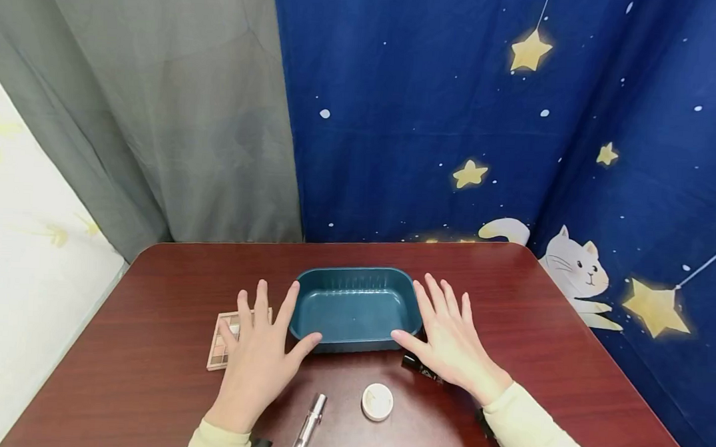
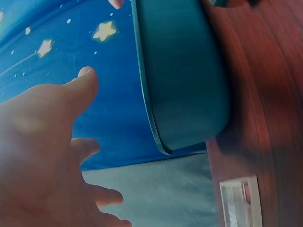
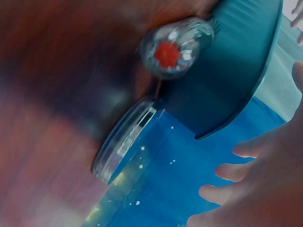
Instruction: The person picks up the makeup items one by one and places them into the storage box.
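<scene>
A teal plastic basin [image 1: 357,310] stands on the table between the two hands, with nothing inside it. My left hand [image 1: 262,359] is spread at its left side, fingers straight, holding nothing. Partly hidden under that hand lies an eyeshadow palette [image 1: 217,354]. On the other side, my right hand [image 1: 453,340] is spread with its fingers near the basin's right rim, also holding nothing. Below the right hand, a black cylinder [image 1: 416,366] with light lettering is partly covered. In the left wrist view, the thumb and fingers [image 2: 85,90] are apart from the basin wall [image 2: 184,85].
Nearer me on the brown table [image 1: 544,365] are a slim silver tube [image 1: 309,425] and a small round white-lidded jar [image 1: 377,402]. The right wrist view shows a shiny cylinder with a red mark [image 3: 173,49] and a flat round case [image 3: 125,139] beside the basin. Curtains [image 1: 398,118] hang behind.
</scene>
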{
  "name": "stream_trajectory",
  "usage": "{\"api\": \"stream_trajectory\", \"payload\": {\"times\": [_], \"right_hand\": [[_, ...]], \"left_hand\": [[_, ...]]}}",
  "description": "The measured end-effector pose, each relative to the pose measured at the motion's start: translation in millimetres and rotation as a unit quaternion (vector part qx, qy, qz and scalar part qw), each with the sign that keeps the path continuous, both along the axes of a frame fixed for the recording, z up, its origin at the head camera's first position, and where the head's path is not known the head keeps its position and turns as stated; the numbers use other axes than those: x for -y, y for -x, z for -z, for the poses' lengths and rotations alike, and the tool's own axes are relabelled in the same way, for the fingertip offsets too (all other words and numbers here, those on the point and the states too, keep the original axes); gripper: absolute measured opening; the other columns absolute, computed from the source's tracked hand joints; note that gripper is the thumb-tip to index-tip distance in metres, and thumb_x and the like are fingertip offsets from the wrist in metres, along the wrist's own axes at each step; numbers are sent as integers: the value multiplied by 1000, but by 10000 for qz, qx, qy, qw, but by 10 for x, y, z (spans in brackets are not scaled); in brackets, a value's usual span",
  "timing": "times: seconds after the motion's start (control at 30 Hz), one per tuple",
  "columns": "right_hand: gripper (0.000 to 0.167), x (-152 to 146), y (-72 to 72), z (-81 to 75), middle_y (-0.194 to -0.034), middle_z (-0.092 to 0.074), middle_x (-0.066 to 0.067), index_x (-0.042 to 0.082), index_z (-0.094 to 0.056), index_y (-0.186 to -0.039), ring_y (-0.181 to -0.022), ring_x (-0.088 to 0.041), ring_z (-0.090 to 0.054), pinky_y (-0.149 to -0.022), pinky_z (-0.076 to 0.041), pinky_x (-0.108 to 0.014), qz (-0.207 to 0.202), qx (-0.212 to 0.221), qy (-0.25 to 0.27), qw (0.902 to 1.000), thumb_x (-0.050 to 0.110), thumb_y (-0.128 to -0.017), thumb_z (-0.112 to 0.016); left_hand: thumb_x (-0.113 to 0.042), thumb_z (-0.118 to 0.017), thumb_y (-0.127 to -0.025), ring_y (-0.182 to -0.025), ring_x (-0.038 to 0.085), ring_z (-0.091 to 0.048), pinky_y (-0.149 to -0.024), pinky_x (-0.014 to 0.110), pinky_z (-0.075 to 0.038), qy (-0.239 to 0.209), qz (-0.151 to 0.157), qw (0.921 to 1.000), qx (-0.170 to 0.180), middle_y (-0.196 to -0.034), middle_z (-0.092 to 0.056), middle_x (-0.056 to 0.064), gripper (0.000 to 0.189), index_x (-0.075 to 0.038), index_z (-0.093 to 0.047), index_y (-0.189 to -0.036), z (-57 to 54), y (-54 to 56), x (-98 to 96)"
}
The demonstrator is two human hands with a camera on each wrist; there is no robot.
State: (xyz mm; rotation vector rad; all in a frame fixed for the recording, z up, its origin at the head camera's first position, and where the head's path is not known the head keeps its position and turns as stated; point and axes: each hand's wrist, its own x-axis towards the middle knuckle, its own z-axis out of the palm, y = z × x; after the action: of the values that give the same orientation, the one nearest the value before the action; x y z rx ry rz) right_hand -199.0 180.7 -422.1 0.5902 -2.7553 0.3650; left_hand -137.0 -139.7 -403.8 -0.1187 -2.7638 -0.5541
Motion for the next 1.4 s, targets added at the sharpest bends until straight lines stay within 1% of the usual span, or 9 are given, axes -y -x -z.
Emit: {"api": "stream_trajectory", "payload": {"times": [0.1,0.23,0.47,0.73,0.83,0.93,1.1,1.23,1.4], "right_hand": [[103,-26,57,-2,-165,-22,-11,11,-28,-160,-149,-39,-17,-112,-9,-70,-63,-11,-145,9999,83,-87,-41],[107,-60,107,12,-166,-21,-10,8,-25,-160,-150,-38,-18,-112,-11,-69,-61,142,-339,9993,85,-86,-40],[108,-78,152,43,-167,-18,-9,9,-18,-162,-151,-36,-15,-113,-10,-68,-110,429,-363,9984,84,-87,-40],[108,-67,165,125,-166,-19,-10,7,-22,-161,-150,-38,-19,-112,-11,-69,-130,521,-293,9981,85,-87,-39],[108,-68,157,150,-167,-18,-9,7,-22,-161,-150,-38,-18,-112,-11,-70,-123,597,-245,9978,85,-87,-39],[108,-77,155,163,-167,-17,-8,7,-23,-161,-151,-37,-18,-112,-10,-70,-139,625,-229,9977,85,-87,-38],[106,-80,166,157,-167,-16,-8,7,-24,-160,-151,-36,-17,-112,-10,-69,-189,609,-240,9977,84,-88,-37],[105,-76,176,147,-167,-15,-7,8,-23,-161,-151,-36,-17,-113,-10,-69,-234,633,-271,9974,84,-89,-36],[105,-77,198,113,-168,-14,-7,8,-22,-161,-151,-35,-17,-113,-9,-69,-263,629,-397,9969,84,-89,-34]], "left_hand": [[-74,-51,-91,-148,53,-1,-102,82,-2,43,68,10000,44,-164,-10,25,89,-34,-18,-162,0,10,47],[-70,-56,-91,-147,53,-4,-104,79,-2,105,224,9996,125,-164,-12,25,90,-29,-20,-163,-5,15,108],[-65,-64,-89,-146,54,-11,-105,76,-10,481,517,9975,32,-162,-18,26,91,-22,-28,-161,-23,-12,206],[-72,-58,-88,-145,52,-14,-104,75,-18,689,786,9943,204,-163,-19,24,93,-23,-29,-160,-34,-12,425],[-74,-57,-88,-145,53,-16,-103,76,-21,750,897,9926,323,-162,-21,25,92,-23,-30,-160,-33,18,547],[-71,-60,-88,-143,54,-19,-102,76,-25,766,1042,9905,477,-160,-23,27,92,-20,-32,-159,-14,65,669],[-66,-65,-88,-141,58,-19,-103,74,-27,569,1313,9865,800,-159,-22,29,91,-16,-35,-158,30,144,839],[-64,-67,-88,-142,60,-16,-105,73,-24,372,1449,9835,1017,-160,-21,30,92,-15,-34,-158,94,191,930],[-63,-68,-87,-141,61,-16,-105,73,-25,369,1548,9808,1126,-159,-22,31,93,-13,-34,-158,163,267,992]]}}
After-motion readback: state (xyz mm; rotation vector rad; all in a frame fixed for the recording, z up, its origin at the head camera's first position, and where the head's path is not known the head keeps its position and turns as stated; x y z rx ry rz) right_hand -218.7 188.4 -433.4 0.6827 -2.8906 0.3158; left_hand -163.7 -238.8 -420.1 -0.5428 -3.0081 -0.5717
